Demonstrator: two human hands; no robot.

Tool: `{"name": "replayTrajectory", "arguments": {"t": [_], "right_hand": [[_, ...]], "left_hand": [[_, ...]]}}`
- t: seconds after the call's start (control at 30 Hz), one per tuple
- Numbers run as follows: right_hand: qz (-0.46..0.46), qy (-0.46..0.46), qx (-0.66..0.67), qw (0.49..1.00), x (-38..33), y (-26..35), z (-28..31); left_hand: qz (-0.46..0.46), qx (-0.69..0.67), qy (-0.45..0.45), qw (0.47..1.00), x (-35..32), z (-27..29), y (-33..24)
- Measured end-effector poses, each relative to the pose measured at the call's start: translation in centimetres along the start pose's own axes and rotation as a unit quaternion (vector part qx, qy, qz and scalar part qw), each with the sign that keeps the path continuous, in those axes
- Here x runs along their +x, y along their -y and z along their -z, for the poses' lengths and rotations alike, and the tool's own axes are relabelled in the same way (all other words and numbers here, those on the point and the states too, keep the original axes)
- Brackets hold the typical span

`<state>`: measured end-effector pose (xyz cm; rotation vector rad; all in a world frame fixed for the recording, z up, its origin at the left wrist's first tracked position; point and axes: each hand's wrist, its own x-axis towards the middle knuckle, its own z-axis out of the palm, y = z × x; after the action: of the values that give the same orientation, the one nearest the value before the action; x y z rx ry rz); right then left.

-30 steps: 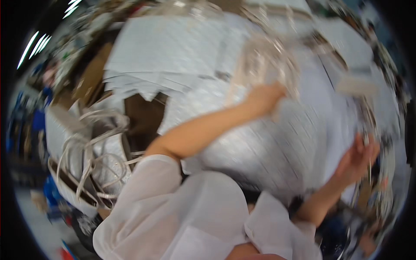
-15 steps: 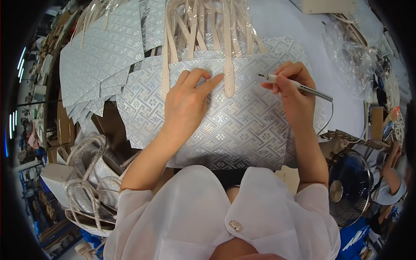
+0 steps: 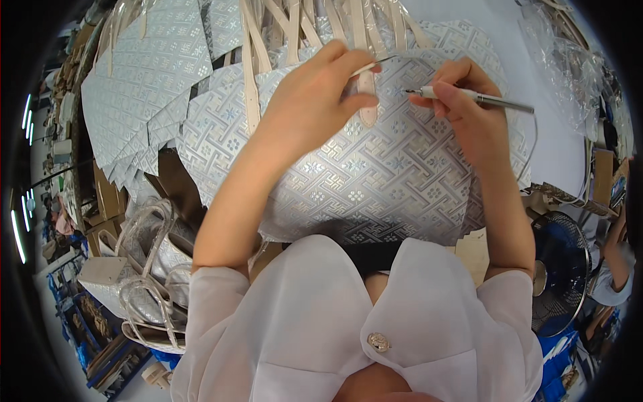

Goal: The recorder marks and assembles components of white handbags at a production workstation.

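Observation:
Silvery-white patterned bag panels (image 3: 375,177) lie stacked in front of me, with cream straps (image 3: 367,107) fixed along their far edge. My left hand (image 3: 311,100) is raised over the top panel beside a strap end. Its fingers hold a thin pale stick (image 3: 364,69) with a fine dark tip; thumb and forefinger stand apart. My right hand (image 3: 472,110) grips a white and silver corded pen tool (image 3: 495,100) like a writing pen. Its metal point faces left, just above the panel and right of the strap.
More patterned panels (image 3: 144,80) are piled at the left. Finished handbags (image 3: 144,268) stand lower left. Clear plastic wrap (image 3: 562,74) lies far right, above a black fan (image 3: 562,275). The tool's cord (image 3: 534,144) hangs beside my right forearm.
My left hand has lifted off the panel and moved up and right, now with the thin stick showing. The right hand and pen tool have shifted up and slightly right.

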<state>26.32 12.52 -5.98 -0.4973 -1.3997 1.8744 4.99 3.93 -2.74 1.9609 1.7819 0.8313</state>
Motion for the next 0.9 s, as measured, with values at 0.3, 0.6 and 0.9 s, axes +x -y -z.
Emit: {"name": "replayTrajectory", "arguments": {"t": [0.3,0.6,0.9], "right_hand": [[0.034,0.018,-0.276,0.960,1.6,0.7,-1.4],[0.088,0.023,-0.364,0.927,1.4,-0.8,-1.6],[0.090,0.026,-0.372,0.923,1.3,-0.8,-1.5]], "left_hand": [[-0.067,0.052,-0.076,0.994,1.0,-1.6,1.7],[0.033,-0.155,-0.072,0.985,0.5,-1.3,2.4],[0.079,-0.233,-0.030,0.969,0.9,-1.0,2.2]]}}
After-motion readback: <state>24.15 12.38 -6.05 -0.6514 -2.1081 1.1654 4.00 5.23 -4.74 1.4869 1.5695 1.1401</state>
